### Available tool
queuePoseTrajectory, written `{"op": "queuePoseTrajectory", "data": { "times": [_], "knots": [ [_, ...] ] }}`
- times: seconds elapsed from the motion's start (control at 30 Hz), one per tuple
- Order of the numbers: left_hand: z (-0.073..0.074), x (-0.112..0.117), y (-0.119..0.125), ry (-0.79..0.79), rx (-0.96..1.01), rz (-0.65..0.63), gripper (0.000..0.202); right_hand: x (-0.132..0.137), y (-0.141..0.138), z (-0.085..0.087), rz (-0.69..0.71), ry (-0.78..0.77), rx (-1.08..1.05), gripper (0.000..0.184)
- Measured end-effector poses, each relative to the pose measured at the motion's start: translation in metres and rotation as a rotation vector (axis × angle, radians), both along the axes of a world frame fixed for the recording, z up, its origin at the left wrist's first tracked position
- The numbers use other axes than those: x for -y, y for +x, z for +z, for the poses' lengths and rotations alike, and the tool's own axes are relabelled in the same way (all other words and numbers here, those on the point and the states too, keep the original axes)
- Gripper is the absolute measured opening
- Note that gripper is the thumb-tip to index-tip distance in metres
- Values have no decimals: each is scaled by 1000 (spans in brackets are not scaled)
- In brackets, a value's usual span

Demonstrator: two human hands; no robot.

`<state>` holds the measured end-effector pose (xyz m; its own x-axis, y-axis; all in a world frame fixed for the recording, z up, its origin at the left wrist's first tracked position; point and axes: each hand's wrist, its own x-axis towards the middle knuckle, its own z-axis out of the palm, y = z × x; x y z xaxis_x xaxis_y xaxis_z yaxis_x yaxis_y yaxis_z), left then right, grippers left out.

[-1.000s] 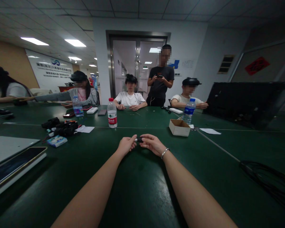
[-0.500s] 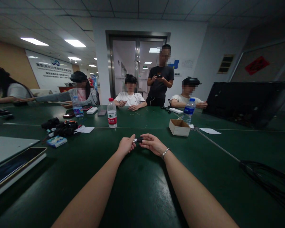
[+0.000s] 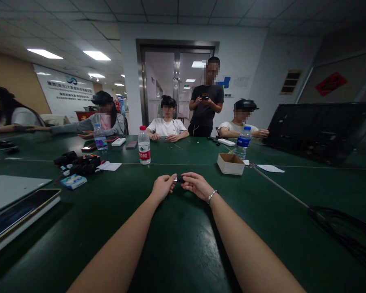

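Note:
Both my arms reach forward over a dark green table (image 3: pixel 177 244). My left hand (image 3: pixel 162 187) and my right hand (image 3: pixel 196 185) meet at the fingertips, and both pinch a small black object (image 3: pixel 179 179) just above the tabletop. The fingers of each hand are curled round its ends. A thin bracelet (image 3: pixel 211 196) sits on my right wrist. What the small object is I cannot make out.
A water bottle with a red label (image 3: pixel 144 145) stands ahead on the left, an open cardboard box (image 3: pixel 230 164) and a blue-label bottle (image 3: pixel 242 143) on the right. Black gear (image 3: pixel 81 164) and a tablet (image 3: pixel 16 213) lie left, black cables (image 3: pixel 341 228) right. Several people sit across; one stands.
My hands have stayed together on the small black object. My left fingers have shifted slightly along it.

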<state>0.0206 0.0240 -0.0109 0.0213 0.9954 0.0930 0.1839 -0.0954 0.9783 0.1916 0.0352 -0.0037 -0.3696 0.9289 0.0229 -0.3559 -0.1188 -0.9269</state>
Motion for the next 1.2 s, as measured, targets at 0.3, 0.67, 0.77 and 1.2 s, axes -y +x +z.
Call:
{"op": "queuePoseTrajectory", "data": {
  "times": [0.3,0.67,0.77,1.2],
  "knots": [
    [5,5,2,31,131,4,39,-1,-1,-1,-11,-7,-7,21],
    [1,2,-1,26,220,-29,37,-3,-1,-4,-14,-4,5,21],
    [-3,-2,-2,9,215,-26,38,-4,-1,-5,-15,8,3,24],
    [-8,-7,-2,-32,176,14,42,-3,-1,-6,-16,52,1,27]
  ]
}}
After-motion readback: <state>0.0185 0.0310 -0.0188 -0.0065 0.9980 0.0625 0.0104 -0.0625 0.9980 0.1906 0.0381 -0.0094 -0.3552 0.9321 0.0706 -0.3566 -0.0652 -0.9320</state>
